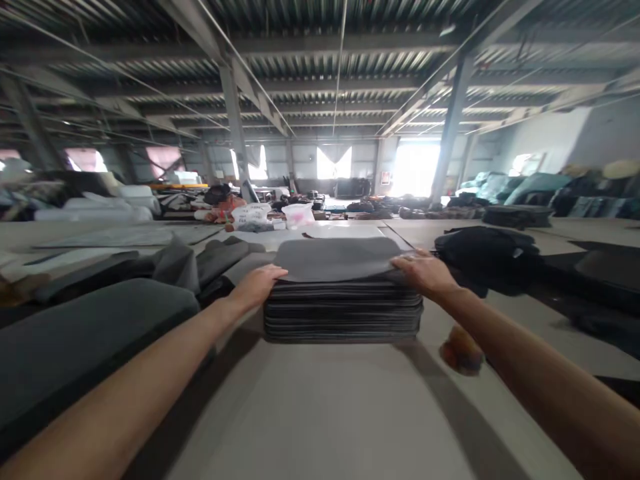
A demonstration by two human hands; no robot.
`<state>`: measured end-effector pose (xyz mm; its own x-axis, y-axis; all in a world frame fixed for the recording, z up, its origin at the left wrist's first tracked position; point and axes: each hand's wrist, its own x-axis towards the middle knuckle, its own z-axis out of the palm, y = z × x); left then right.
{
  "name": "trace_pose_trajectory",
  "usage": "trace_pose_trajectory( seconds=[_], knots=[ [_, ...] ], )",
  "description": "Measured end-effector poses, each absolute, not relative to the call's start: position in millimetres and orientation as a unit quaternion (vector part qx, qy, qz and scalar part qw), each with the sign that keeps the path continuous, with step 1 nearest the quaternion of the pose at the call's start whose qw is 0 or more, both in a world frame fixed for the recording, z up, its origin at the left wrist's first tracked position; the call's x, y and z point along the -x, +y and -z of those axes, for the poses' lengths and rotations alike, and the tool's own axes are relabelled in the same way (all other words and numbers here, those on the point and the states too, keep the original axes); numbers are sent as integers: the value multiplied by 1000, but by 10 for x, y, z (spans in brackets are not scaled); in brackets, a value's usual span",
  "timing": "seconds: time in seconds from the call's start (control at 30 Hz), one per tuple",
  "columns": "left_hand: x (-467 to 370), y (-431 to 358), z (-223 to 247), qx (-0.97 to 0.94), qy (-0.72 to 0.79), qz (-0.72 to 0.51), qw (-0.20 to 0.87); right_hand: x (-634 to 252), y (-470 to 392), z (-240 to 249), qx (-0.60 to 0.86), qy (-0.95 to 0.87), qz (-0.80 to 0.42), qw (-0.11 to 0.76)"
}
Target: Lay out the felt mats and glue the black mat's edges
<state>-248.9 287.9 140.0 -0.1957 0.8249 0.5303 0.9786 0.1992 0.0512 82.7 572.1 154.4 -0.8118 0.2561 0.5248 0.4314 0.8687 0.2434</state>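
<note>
A thick stack of dark grey fabric pieces (343, 313) sits on the pale table (320, 413) in front of me. Its top piece (340, 259) is a lighter grey and slightly bowed. My left hand (260, 285) rests on the stack's left top corner, fingers curled over the edge. My right hand (424, 272) presses on the right top corner, fingers lying on the top piece. Both arms reach forward from the bottom corners of the view.
A large dark grey cushion-like pile (85, 333) lies at the left, with folded grey cloth (200, 263) behind it. A black bundle (487, 257) sits at the right. A small orange-brown object (463, 350) lies under my right forearm. A person (223, 203) works far back.
</note>
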Motion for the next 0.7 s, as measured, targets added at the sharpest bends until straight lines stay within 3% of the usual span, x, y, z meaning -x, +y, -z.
trace_pose_trajectory(
  seconds=[0.13,0.3,0.7],
  knots=[
    [2587,2930,-1203,595,-768,167,170,-785,5827,-1268,220,-943,176,177],
    [2633,2882,-1261,601,-772,141,149,-819,5763,-1343,206,-954,176,127],
    [2486,2772,-1326,590,-786,131,130,-918,5410,-1342,207,-952,186,128]
  ],
)
